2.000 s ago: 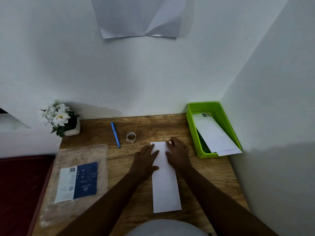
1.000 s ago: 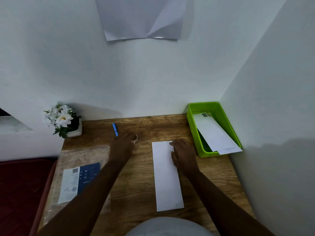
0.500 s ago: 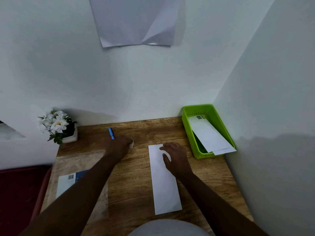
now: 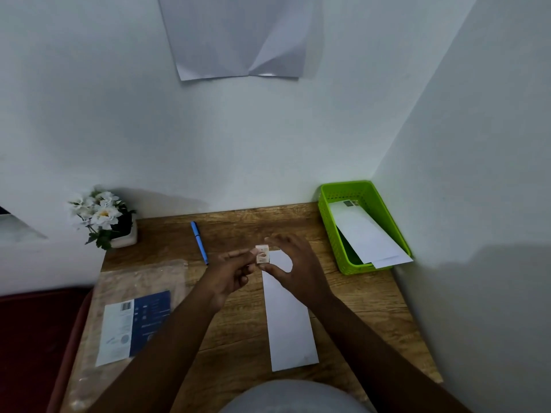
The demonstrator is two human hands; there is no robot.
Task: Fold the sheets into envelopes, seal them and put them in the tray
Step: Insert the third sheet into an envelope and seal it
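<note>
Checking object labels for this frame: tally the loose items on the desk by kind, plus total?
Folded white sheet: 1
Envelope in the green tray: 1
Green tray: 1
Blue pen: 1
Tape roll, held by left hand and right hand: 1
Flower pot: 1
Plastic packet: 1
Total: 7

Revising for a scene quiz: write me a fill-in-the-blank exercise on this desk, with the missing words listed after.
1. The tray in the desk's right rear corner is coloured ____.
2. The small roll of tape is held above the far end of the folded ____.
3. The object lying just left of the left hand, near the right hand, is a blue ____.
4. The white flowers stand at the desk's rear ____ corner.

Missing words: green; sheet; pen; left
</note>
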